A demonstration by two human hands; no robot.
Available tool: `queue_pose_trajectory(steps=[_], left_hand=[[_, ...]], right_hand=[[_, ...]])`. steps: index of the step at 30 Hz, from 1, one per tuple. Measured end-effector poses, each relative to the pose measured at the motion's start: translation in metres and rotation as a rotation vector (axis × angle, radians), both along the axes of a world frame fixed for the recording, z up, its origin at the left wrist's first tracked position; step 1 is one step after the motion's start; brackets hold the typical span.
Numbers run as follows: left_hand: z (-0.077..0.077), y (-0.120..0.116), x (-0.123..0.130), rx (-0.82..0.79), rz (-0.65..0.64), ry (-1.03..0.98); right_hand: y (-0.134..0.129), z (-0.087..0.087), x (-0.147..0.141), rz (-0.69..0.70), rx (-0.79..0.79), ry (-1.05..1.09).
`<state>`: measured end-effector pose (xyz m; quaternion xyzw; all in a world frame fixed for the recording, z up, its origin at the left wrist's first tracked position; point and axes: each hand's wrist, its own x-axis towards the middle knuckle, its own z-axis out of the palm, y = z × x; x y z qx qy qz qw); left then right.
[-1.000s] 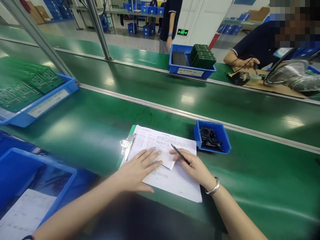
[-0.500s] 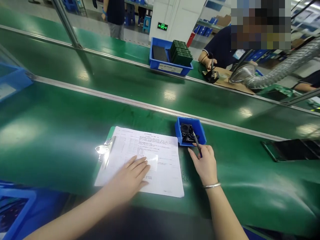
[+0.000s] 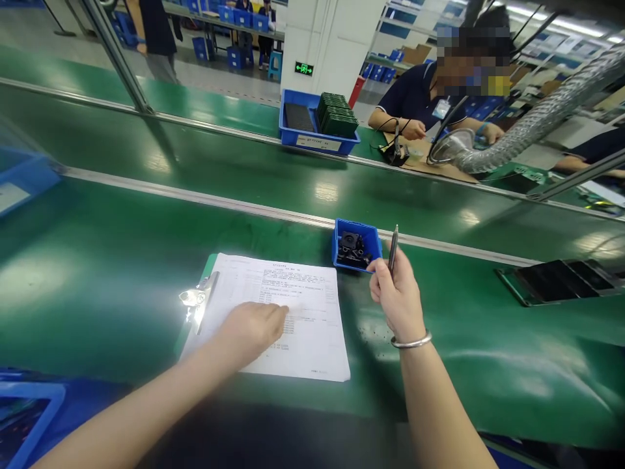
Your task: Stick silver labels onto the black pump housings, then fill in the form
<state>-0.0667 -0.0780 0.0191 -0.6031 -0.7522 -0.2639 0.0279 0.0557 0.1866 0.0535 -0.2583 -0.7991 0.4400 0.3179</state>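
My left hand (image 3: pixel 256 331) rests over the printed sheets (image 3: pixel 312 345), fingers curled and pressed together; what they pinch, if anything, I cannot make out. The sheets lie on a green clipboard (image 3: pixel 211 266) with a metal clip (image 3: pixel 198 301) on the left. A pen (image 3: pixel 393 251) stands almost upright in my right hand (image 3: pixel 399 296), its tip pointing up and away. That hand is just right of a small blue bin (image 3: pixel 356 264) holding black parts (image 3: pixel 352 242).
Dark flat panels (image 3: pixel 561 283) lie on the green bench at the right. Across the metal rail, a blue tray (image 3: pixel 317 141) holds green boards (image 3: pixel 336 116). A co-worker (image 3: pixel 410 98) sits opposite, near a silver duct (image 3: pixel 527 124). Another blue bin (image 3: pixel 24 182) is at the left.
My left fingers, spread flat over a clear piece on the sheet before, are now curled together. My right hand has drawn the pen from over the bin and tipped it up.
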Motion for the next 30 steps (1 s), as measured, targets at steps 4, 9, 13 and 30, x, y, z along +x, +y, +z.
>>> queue_pose_trajectory(steps=[4,9,13,30], left_hand=[[0.015,0.008,-0.005,-0.091,0.163,-0.787],[0.005,0.009,-0.010,-0.144,0.242,-0.528],[-0.001,-0.006,-0.005,-0.166,0.021,-0.076],[-0.002,0.009,0.023,-0.441,-0.078,0.316]], right_hand=[[-0.026,0.014,0.000,0.231,-0.392,0.097],[-0.044,0.013,-0.006,0.445,-0.829,0.041],[-0.046,0.015,-0.008,0.600,-0.939,0.046],[-0.064,-0.011,-0.065,0.520,-1.057,-0.057]])
